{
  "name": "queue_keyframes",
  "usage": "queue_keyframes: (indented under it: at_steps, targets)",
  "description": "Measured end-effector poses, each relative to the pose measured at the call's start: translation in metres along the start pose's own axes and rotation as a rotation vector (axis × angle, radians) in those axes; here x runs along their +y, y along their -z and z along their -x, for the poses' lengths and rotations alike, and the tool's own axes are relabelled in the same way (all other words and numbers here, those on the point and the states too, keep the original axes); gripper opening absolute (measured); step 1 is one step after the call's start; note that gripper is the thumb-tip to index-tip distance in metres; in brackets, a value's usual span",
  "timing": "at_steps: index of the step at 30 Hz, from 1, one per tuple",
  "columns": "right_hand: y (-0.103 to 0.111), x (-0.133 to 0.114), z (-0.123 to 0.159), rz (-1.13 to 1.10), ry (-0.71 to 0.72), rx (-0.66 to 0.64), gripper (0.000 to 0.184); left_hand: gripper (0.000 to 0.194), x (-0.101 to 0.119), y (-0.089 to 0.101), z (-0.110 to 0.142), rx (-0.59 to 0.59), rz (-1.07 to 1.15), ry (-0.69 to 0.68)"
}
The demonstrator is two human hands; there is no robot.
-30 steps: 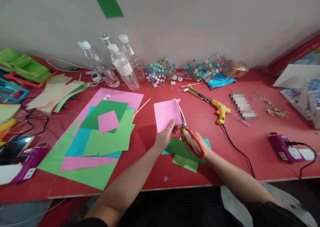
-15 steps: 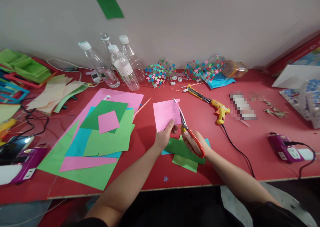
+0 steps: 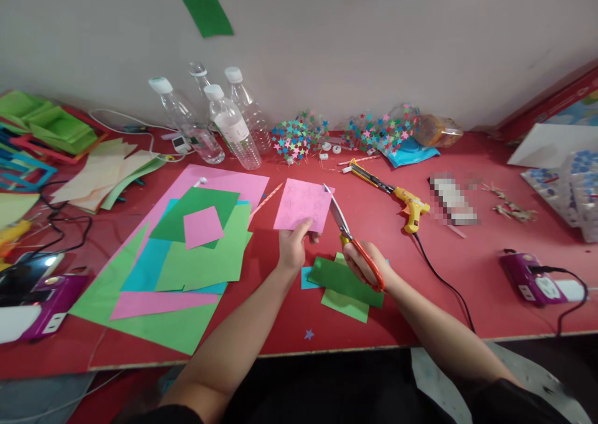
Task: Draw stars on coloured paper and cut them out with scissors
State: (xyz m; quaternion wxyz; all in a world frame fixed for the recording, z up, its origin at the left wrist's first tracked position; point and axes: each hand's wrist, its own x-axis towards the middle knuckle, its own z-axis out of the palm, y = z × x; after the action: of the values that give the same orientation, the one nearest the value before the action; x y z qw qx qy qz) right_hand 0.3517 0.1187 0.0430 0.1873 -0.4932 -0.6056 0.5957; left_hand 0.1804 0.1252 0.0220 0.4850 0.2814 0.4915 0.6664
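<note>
A pink sheet of paper (image 3: 299, 203) with faint drawn marks is pinched at its lower edge by my left hand (image 3: 294, 246), thumb on top. My right hand (image 3: 362, 262) grips a pair of scissors (image 3: 367, 263) with orange-red handles. The blades point up and away from me, their tips at the paper's upper right corner. Whether the tips touch the paper I cannot tell. Beneath my right hand lie a dark green strip of paper (image 3: 334, 281), a light green piece (image 3: 346, 304) and a blue piece (image 3: 309, 277).
Stacked coloured sheets (image 3: 210, 262) cover the table's left part. Clear plastic bottles (image 3: 236, 131) stand by the wall, beside star-covered bottles (image 3: 292, 141). A yellow glue gun (image 3: 411, 206) with a black cord lies right of my hands. A purple power socket (image 3: 530, 277) sits farther right.
My left hand has shifted left with the pink paper, which is now turned and tilted differently. The scissor blades now show along the paper's right side, more apart from it.
</note>
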Motion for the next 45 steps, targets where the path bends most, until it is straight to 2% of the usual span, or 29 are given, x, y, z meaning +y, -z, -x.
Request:
queue_keyframes:
  at_steps: [4, 9, 11, 15, 20, 24, 29, 34, 45]
  targets:
    - [0.001, 0.0, 0.0, 0.017, 0.026, 0.013, 0.043, 0.029, 0.004, 0.002, -0.007, 0.009, 0.069, 0.023]
    - [0.001, -0.001, -0.001, 0.0, 0.027, 0.039, 0.044, 0.029, 0.012, 0.001, -0.006, -0.173, 0.094, 0.165]
    - [0.001, -0.002, -0.001, -0.009, 0.023, 0.051, 0.044, 0.027, 0.014, 0.002, -0.007, -0.194, 0.119, 0.19]
    - [0.001, -0.004, -0.001, 0.001, 0.008, 0.052, 0.042, 0.024, 0.019, 0.002, -0.012, -0.157, 0.23, 0.129]
    - [-0.004, -0.001, -0.002, -0.021, 0.01, 0.083, 0.045, 0.032, 0.022, -0.003, -0.008, -0.184, 0.293, 0.041]
    - [-0.013, 0.005, -0.001, -0.091, 0.004, 0.04, 0.048, 0.037, 0.017, -0.007, -0.002, -0.16, 0.263, -0.03]
    - [-0.026, 0.009, 0.003, -0.127, 0.021, -0.026, 0.051, 0.028, 0.007, -0.002, -0.002, -0.05, 0.161, -0.106]
    - [-0.031, 0.012, 0.005, -0.15, 0.02, -0.064, 0.051, 0.03, 0.007, -0.003, -0.001, 0.006, 0.143, -0.087]
    - [-0.023, 0.008, 0.005, -0.109, 0.033, -0.086, 0.051, 0.028, 0.011, -0.006, -0.004, 0.054, 0.216, -0.038]
